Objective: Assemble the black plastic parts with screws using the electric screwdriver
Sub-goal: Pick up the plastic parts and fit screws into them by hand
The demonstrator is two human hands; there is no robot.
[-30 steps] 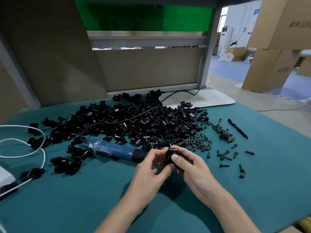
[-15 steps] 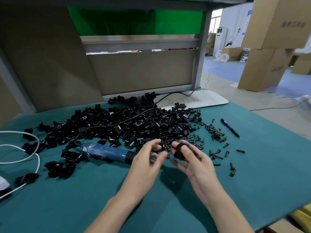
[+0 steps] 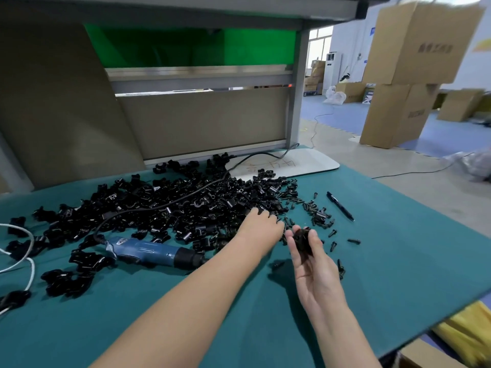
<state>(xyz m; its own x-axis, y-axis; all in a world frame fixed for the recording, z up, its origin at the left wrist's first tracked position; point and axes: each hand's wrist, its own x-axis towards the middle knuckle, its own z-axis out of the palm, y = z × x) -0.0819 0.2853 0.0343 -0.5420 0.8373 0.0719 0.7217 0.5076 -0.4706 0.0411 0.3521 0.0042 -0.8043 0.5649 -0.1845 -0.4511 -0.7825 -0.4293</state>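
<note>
A big heap of black plastic parts (image 3: 170, 208) covers the back of the green mat (image 3: 398, 261). Loose black screws (image 3: 317, 215) lie scattered to its right. The blue electric screwdriver (image 3: 151, 252) lies on the mat at the heap's front edge, its black cord running back through the parts. My right hand (image 3: 309, 264) holds a black plastic part (image 3: 301, 241) between fingers and thumb. My left hand (image 3: 261, 227) reaches over the heap's right edge near the screws; its fingertips are hidden, so whether they grip anything is unclear.
A black pen (image 3: 340, 205) lies right of the screws. A white board (image 3: 292, 164) sits at the back right. White cables (image 3: 24, 256) loop at the left edge. Cardboard boxes (image 3: 403, 73) stand on the floor beyond the table's right edge.
My hands have separated. The left hand left the part and moved forward to the heap's edge. The right hand keeps the black part.
</note>
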